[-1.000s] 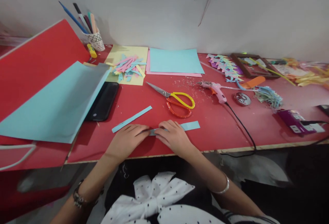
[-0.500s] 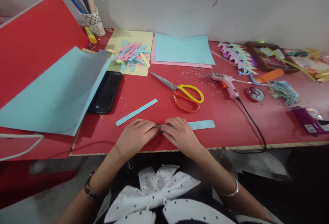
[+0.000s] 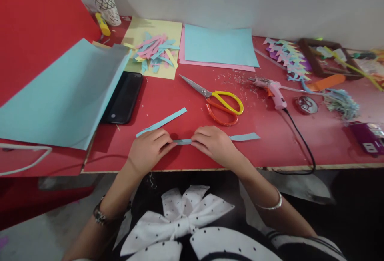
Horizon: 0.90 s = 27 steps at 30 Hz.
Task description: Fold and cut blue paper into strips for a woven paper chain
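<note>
A light blue paper strip [image 3: 183,142] lies along the table's near side, pinched by both my hands. My left hand [image 3: 150,149] has its fingers closed on the strip's left part. My right hand [image 3: 214,143] grips it further right, and the flat right end sticks out past that hand. Between the hands the strip looks narrow, as if folded lengthwise. A second blue paper strip [image 3: 168,120] rests just beyond my left hand. Scissors [image 3: 211,95] with one yellow and one red handle lie beyond my right hand.
A pink glue gun [image 3: 274,93] with a black cord lies right of the scissors. Cut paper pieces [image 3: 156,52] are heaped on a yellow sheet. Blue paper [image 3: 220,45] sits at the back. A black phone [image 3: 126,97] lies left, partly under leaning blue paper [image 3: 57,105].
My hands have moved apart along the strip, the left one further left, so a narrow stretch now shows between them. The view has tilted slightly downward.
</note>
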Tool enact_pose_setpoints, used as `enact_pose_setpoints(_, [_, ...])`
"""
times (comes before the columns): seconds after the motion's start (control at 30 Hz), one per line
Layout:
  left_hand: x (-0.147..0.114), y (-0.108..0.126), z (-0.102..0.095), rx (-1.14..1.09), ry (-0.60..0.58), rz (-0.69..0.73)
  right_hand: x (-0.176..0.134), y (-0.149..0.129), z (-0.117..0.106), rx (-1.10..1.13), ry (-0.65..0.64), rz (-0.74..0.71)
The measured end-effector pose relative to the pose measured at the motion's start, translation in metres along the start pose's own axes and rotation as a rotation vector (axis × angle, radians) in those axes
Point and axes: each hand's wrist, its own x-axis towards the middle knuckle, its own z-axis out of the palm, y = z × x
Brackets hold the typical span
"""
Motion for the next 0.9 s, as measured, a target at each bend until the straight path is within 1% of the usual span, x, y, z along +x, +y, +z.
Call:
enact_pose_setpoints(0.13, [-0.001,0.001,-0.001,0.004,-0.034,-0.083,0.005,0.003,0.0,-0.049,-0.034,-0.028])
enact_pose_setpoints(0.27, [0.0,0.003,-0.001,-0.013,-0.059,-0.146,0.006,0.003,0.001,-0.066,-0.041,-0.012])
enact_pose_setpoints(0.4, [0.0,0.0,-0.001,-0.037,-0.062,-0.142,0.005,0.003,0.002,-0.031,-0.027,0.031])
enact_pose_setpoints(0.57, [-0.003,-0.006,-0.001,-0.058,-0.037,-0.135,0.004,0.002,0.003,0.008,-0.02,0.088])
enact_pose_setpoints(0.77, [-0.011,-0.011,-0.003,-0.073,-0.033,-0.186,0.008,-0.001,0.003,-0.026,-0.038,0.13])
enact_pose_setpoints(0.9, [-0.016,-0.014,-0.005,-0.069,-0.015,-0.172,0.009,0.001,0.003,-0.048,-0.061,0.108])
